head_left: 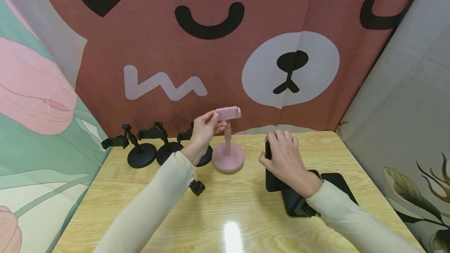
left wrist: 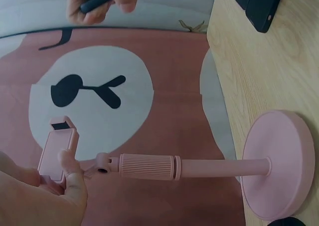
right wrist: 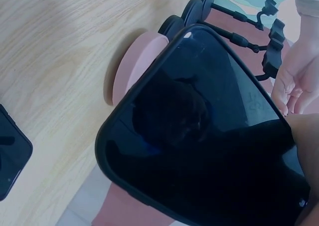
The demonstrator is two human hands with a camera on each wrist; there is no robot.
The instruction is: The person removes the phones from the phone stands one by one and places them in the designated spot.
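Note:
A pink phone stand [head_left: 228, 159] with a round base stands upright at the back of the wooden table. My left hand [head_left: 204, 132] pinches the left end of its clamp [head_left: 227, 113]; the thumb lies across the clamp's back in the left wrist view. To the right, a black smartphone [head_left: 275, 182] is held tilted above the table in my right hand [head_left: 286, 159], fingers over its edge. Its dark glossy screen [right wrist: 199, 111] fills much of the right wrist view, hiding most of the pink stand there. Phone and clamp are apart.
Left of the pink stand, black phone stands [head_left: 141, 155] line the back edge, one partly behind my left hand. Two black phones lie on the table at the right, one [head_left: 291, 203] under my right wrist, another [head_left: 337, 181] beyond it. A printed curtain [head_left: 225, 61] hangs behind.

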